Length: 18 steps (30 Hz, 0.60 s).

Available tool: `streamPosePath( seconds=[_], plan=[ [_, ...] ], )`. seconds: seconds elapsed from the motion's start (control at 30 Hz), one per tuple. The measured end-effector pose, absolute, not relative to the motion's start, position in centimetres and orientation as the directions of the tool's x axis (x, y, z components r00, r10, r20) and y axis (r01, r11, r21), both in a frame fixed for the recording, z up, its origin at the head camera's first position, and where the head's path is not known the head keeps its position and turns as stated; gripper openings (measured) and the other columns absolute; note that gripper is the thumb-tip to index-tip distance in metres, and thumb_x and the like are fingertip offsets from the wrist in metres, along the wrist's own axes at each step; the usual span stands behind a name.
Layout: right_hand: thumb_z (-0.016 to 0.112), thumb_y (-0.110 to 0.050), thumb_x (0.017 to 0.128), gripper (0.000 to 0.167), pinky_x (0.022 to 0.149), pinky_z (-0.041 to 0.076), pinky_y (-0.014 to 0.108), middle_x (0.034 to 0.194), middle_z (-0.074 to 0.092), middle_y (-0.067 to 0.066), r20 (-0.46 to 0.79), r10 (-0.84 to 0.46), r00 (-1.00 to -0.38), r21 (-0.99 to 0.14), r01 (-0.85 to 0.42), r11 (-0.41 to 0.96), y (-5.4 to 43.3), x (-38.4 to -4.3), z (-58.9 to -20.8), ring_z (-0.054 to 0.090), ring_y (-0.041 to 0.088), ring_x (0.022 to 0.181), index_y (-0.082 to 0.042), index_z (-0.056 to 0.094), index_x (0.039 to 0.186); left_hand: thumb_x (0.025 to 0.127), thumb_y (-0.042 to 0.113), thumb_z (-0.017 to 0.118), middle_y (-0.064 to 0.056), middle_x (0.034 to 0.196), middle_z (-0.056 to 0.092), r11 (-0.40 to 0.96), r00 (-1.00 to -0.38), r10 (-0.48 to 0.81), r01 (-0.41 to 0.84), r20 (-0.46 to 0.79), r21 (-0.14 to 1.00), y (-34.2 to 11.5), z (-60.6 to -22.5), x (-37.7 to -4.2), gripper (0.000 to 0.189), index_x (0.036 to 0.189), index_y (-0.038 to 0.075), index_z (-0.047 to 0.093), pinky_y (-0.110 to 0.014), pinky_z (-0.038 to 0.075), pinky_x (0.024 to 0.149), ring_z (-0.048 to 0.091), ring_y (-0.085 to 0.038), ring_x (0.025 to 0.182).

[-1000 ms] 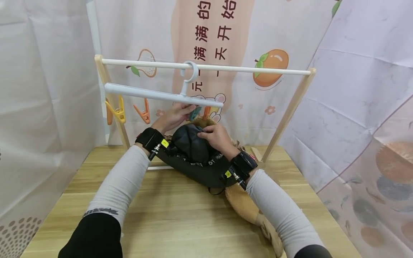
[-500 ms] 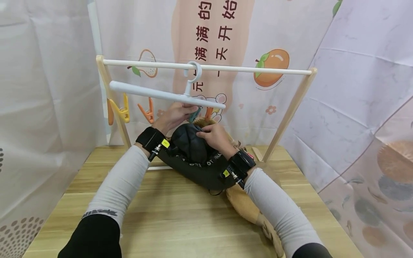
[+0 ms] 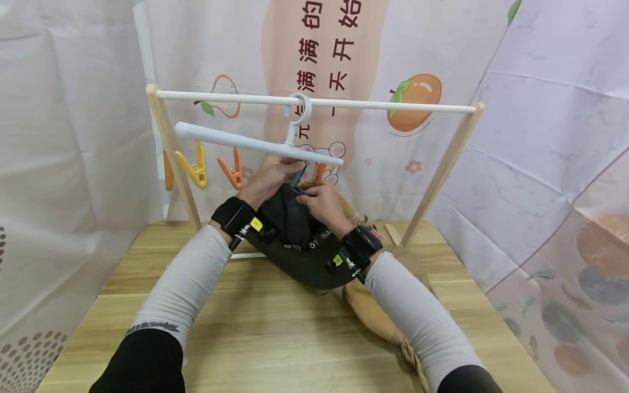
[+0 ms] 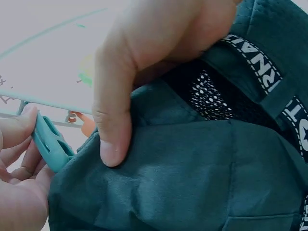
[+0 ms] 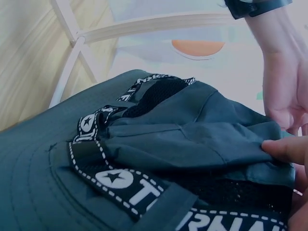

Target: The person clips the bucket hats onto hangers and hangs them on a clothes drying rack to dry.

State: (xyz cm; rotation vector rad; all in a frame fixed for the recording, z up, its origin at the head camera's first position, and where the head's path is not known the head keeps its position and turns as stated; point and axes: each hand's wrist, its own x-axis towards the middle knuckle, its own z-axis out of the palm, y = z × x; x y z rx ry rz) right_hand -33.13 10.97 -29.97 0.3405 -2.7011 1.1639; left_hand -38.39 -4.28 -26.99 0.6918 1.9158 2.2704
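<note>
The wood-grain table (image 3: 245, 327) forms the near work surface. A tan textile item (image 3: 371, 311) lies on it at the right, partly covered by the right forearm. Both forearms carry grey sleeves (image 3: 191, 284); a black wrist unit (image 3: 233, 215) is strapped to each wrist.

The dark green hat (image 3: 304, 267) is positioned ahead of the wrist units, between the arms and under the hanger, with its brim toward the camera. A black band with white lettering (image 5: 115, 179) runs around the crown.

The right hand (image 3: 326, 206) pinches the folded crown fabric; the thumb lies on the outer face. The left hand (image 3: 272, 177) holds the teal clothespin (image 4: 52, 147) in a narrow pinch between thumb and fingers. The clothespin's lower end is at the crown edge; whether it bites the fabric cannot be determined.

An orange clothespin (image 3: 319, 172) is located just right of the teal one. Above both, the pale blue hanger (image 3: 236, 141) hangs tilted, left end higher, its hook over the white rail (image 3: 393, 105). A yellow clothespin (image 3: 196, 169) is below the hanger's left half. Wooden uprights (image 3: 442, 174) support the rail. A printed curtain (image 3: 373, 43) forms the background.
</note>
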Motion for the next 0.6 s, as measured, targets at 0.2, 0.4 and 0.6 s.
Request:
streamPosePath(
  seconds=[0.2,0.4,0.6],
  plan=[
    [0.067,-0.020,0.091,0.020,0.060,0.039,0.024,0.088,0.074,0.013,0.217,-0.094,-0.972,-0.760,-0.229,0.609,10.8,-33.4,-30.0,0.058,0.021,0.076,-0.005,0.079,0.098,0.095,0.000,0.058,0.008,0.084,0.072,-0.193,-0.881,0.329,0.289,0.339,0.938,-4.2,-27.3,-38.3,0.039,0.134,-0.003,0.056,-0.021,0.037,0.061,0.058,-0.010,0.072],
    [0.066,-0.020,0.091,0.022,0.061,0.036,0.024,0.093,0.071,0.014,0.224,-0.055,-0.973,-0.812,-0.218,0.541,11.2,-33.8,-30.1,0.054,0.021,0.079,-0.003,0.077,0.101,0.095,-0.001,0.058,0.010,0.089,0.072,-0.207,-0.871,0.316,0.323,0.376,0.923,-4.3,-27.7,-38.5,0.036,0.130,-0.008,0.057,-0.023,0.044,0.073,0.061,-0.009,0.083],
    [0.068,-0.019,0.090,0.022,0.070,0.040,0.028,0.101,0.068,0.018,0.249,-0.021,-0.968,-0.817,-0.222,0.533,11.8,-33.9,-29.9,0.055,0.027,0.094,-0.001,0.077,0.100,0.095,0.003,0.059,0.005,0.091,0.069,-0.194,-0.890,0.286,0.308,0.354,0.931,-4.8,-28.4,-39.1,0.028,0.122,-0.006,0.063,-0.024,0.032,0.068,0.043,-0.013,0.071]
  ],
)
